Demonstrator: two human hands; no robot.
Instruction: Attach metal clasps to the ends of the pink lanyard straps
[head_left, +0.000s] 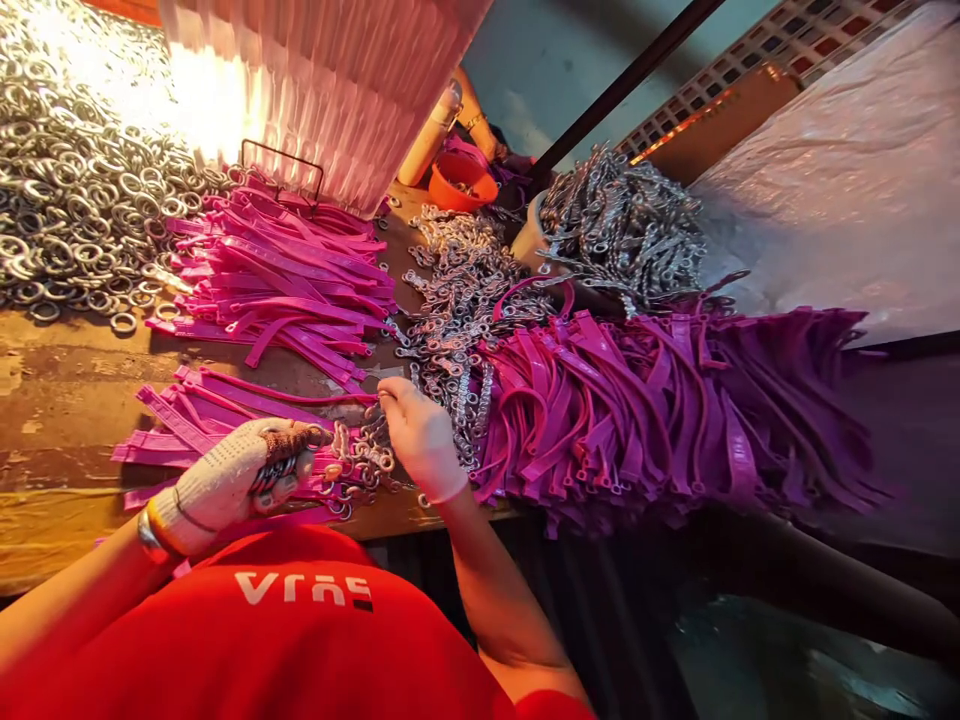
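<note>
My left hand (214, 480), in a pale knit glove with brown fingertips, is closed around a small bunch of dark metal pieces (274, 474); they look like stacked rings, but the fingers partly cover them. Near the table's front edge my right hand (424, 440), pale-gloved too, pinches the end of a pink strap (300, 397). That strap stretches left over a loose group of pink straps (169, 425). Between my hands lie metal chain links (364, 455), close to the left fingertips and touching the straps.
Metal rings (82, 190) are heaped at left, beside a pile of pink straps (300, 265). Short chains (469, 290) lie mid-table, and more fill a bucket (531, 235). A large strap bundle (637, 410) hangs over the right edge. Another person's arm (476, 115) is behind an orange bowl (461, 185).
</note>
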